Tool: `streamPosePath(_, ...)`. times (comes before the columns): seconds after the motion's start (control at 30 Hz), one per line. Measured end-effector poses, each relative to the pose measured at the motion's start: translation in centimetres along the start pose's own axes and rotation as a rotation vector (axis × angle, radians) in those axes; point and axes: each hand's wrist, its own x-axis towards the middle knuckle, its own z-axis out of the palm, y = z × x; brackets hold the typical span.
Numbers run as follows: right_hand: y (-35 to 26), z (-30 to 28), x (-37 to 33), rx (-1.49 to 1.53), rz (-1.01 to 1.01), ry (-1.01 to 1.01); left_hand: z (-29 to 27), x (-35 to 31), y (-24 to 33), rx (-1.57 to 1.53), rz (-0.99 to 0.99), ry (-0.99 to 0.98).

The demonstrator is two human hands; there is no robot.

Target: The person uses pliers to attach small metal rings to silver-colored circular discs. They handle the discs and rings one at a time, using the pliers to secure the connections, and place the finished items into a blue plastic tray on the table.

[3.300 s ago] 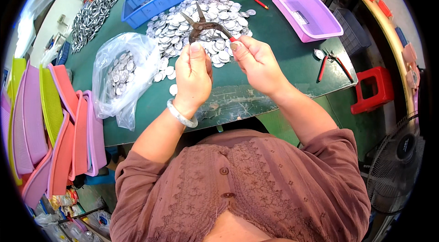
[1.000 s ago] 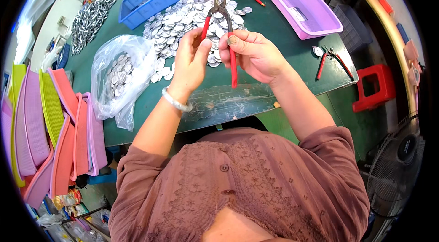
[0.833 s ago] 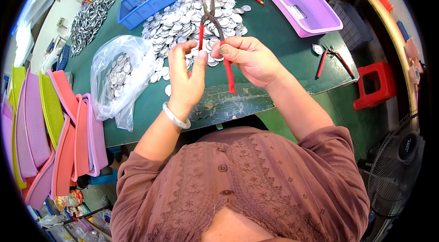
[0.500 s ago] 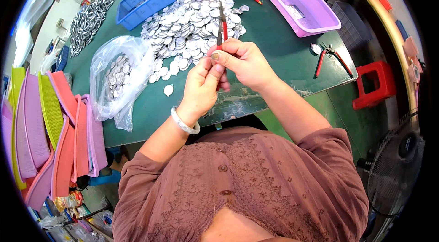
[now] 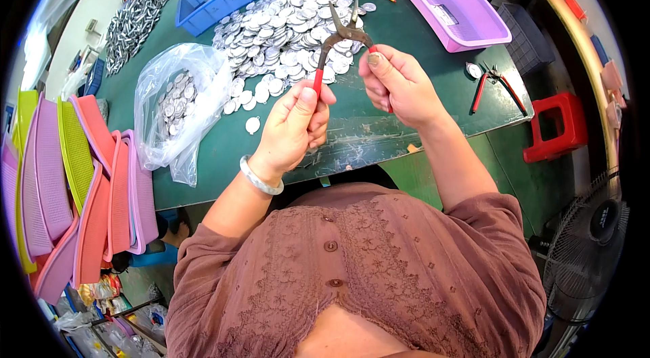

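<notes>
1. My left hand [image 5: 296, 121] is gripping one red handle [image 5: 318, 82] of the pliers [image 5: 347, 32].
2. My right hand [image 5: 405, 91] is gripping the other handle [image 5: 372, 49]; the jaws are standing apart.
3. The pliers are hovering above the green table [image 5: 399, 23], near the disc pile [image 5: 281, 36].

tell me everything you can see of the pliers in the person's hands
The pliers have a dark, worn-looking metal head with two tapering jaws and red-covered handles, perhaps plastic or rubber. They are open: the jaws stand apart and the handles spread wide. The head points away from the person, seen against the pile of silvery discs. The left hand grips one handle, the right hand the other, hiding much of both. Nothing shows clearly between the jaws.
</notes>
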Motion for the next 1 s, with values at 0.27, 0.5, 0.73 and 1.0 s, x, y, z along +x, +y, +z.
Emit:
streamPosePath(0.27, 1.3, 1.4, -0.1, -0.353, -0.131, 0.131, 0.2, -0.3, -0.6, 0.257, 0.067, 0.087)
streamPosePath(0.5, 2.0, 1.4, -0.1, -0.451, -0.091, 0.132, 0.9, -1.2, -0.1, 0.055, -0.057, 0.074)
streamPosePath(0.73, 1.4, 2.2, -0.2, -0.618, -0.09, 0.206, -0.2, -0.4, -0.9, 0.402, 0.112, 0.171)
streamPosePath(1.0, 0.5, 3.9, -0.3, -0.763, -0.239, 0.273, -1.6, 1.5, -1.5, 1.071, 0.639, 0.328)
